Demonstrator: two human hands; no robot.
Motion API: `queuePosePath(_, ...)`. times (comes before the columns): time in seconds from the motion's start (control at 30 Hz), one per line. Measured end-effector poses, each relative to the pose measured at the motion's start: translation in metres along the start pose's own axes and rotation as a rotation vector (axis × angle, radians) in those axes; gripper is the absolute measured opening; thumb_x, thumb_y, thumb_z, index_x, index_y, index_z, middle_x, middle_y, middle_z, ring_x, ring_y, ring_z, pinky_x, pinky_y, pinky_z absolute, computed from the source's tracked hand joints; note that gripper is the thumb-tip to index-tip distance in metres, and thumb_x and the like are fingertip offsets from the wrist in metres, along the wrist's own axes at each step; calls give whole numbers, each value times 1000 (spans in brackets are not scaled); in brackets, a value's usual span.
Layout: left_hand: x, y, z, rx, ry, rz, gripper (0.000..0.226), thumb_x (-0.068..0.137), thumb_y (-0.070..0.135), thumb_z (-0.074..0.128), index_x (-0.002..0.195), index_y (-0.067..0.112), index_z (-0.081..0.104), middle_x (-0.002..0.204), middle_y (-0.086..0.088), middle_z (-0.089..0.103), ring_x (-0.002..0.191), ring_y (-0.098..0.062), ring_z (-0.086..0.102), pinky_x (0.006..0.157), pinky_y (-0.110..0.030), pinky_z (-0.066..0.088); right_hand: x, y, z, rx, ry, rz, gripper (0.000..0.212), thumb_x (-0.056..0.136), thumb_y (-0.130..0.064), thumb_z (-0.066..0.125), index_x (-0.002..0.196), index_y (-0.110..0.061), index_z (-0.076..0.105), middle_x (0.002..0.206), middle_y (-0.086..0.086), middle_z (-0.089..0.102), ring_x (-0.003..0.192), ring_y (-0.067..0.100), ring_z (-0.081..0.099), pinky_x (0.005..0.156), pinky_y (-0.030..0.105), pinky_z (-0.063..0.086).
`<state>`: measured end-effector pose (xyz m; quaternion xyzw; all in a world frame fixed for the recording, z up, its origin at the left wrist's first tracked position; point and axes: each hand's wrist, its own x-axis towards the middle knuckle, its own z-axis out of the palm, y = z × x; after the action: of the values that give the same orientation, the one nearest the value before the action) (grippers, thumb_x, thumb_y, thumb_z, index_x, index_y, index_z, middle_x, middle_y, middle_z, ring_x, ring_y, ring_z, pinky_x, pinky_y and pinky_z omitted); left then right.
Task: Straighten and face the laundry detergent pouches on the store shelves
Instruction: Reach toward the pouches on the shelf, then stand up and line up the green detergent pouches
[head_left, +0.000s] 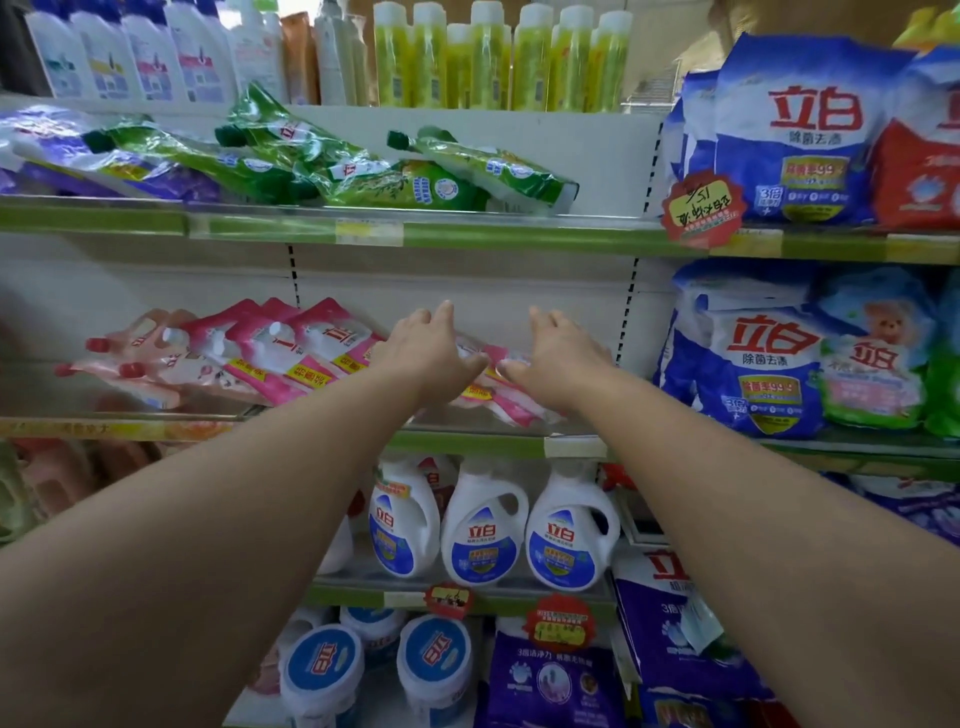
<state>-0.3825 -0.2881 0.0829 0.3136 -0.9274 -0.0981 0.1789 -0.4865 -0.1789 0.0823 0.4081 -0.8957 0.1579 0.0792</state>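
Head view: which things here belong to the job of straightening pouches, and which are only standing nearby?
Job:
pink pouches, lying flat
pink pouch under both hands
green pouches, lying askew on the shelf above
left hand
right hand

Nearby only:
white detergent jugs
blue powder bags
round tubs
yellow-green bottles

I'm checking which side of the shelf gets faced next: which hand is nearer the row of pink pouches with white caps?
Left. The left hand touches the right end of that pink pouch row; the right hand lies farther right, on a separate pink pouch.
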Motion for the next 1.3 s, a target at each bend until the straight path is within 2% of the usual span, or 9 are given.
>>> queuePosePath(0.17,39,-8,-14,23,33,26,82,92,55,48,154,20,8,159,-7,19,145,-26,22,113,-49,27,37,-9,-7,10,51,25,76,91,-50,49,149,-15,15,156,8,18,141,29,20,110,46,25)
queuePosePath(0.67,134,-25,-40,-6,131,182,82,92,57,48,154,17,13,158,-11,22,143,-30,26,114,-47,28,114,-27,-21,2,286,53,74,90,-52,50,147,-13,22,152,10,27,138,29,27,109,47,26)
queuePosePath(0.83,159,-9,-64,-43,182,226,75,91,55,51,149,15,26,150,-13,35,136,-32,37,108,-46,35,131,-28,-46,-12,353,37,69,91,-49,51,143,-11,28,145,12,35,133,30,33,108,46,31)
queuePosePath(0.97,176,3,-76,-74,210,220,63,91,54,51,140,17,39,139,-13,45,125,-31,45,99,-44,40,149,-28,-61,-20,389,33,66,90,-51,51,140,-14,32,138,11,40,127,29,39,101,46,36)
queuePosePath(1.1,192,10,-77,-84,208,177,66,91,55,50,142,16,37,142,-14,44,126,-32,45,96,-43,41,168,-23,-72,-16,419,3,66,89,-52,52,141,-15,32,139,10,39,128,28,39,100,44,35)
queuePosePath(1.23,211,14,-75,-96,211,119,68,90,57,51,142,16,38,140,-14,46,124,-33,47,97,-44,44,190,-15,-78,-38,400,-20,70,89,-52,52,142,-13,29,144,11,36,131,30,35,103,45,33)
queuePosePath(1.3,221,17,-75,-81,214,84,72,90,58,50,146,14,33,144,-15,42,126,-34,45,100,-46,44,200,-10,-80,-46,389,-31,72,88,-55,51,143,-12,29,144,12,36,131,30,35,103,45,32)
